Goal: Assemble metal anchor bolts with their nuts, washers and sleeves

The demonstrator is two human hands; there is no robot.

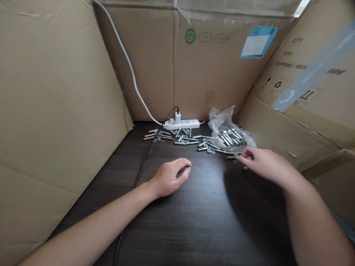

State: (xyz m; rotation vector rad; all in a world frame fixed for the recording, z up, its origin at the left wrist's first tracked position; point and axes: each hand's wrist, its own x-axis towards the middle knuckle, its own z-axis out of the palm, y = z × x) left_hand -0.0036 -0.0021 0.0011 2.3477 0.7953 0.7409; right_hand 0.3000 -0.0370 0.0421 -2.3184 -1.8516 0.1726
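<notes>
My left hand (pixel 171 177) is closed above the dark table, its thumb and fingers around a metal bolt (pixel 186 168). Only the bolt's end shows; the rest is hidden in the hand. Farther right, my right hand (pixel 256 159) reaches down to the loose hardware, thumb and fingertips pinched together. What they hold, if anything, is too small to tell. A brownish metal sleeve (pixel 230 157) and a small washer (pixel 235 161) lie at those fingertips. A nut (pixel 245 168) lies just below the right hand. Behind it is a clear plastic bag (pixel 219 120) with several bolts (pixel 231 137) in it.
Loose bolts, sleeves, nuts and washers (pixel 185 142) spread along the back of the table (pixel 177 229). A white power strip (pixel 191 123) with a plugged-in charger (pixel 178 117) sits behind them. A black cable (pixel 140 170) crosses the left side. Cardboard walls (pixel 149 66) stand around.
</notes>
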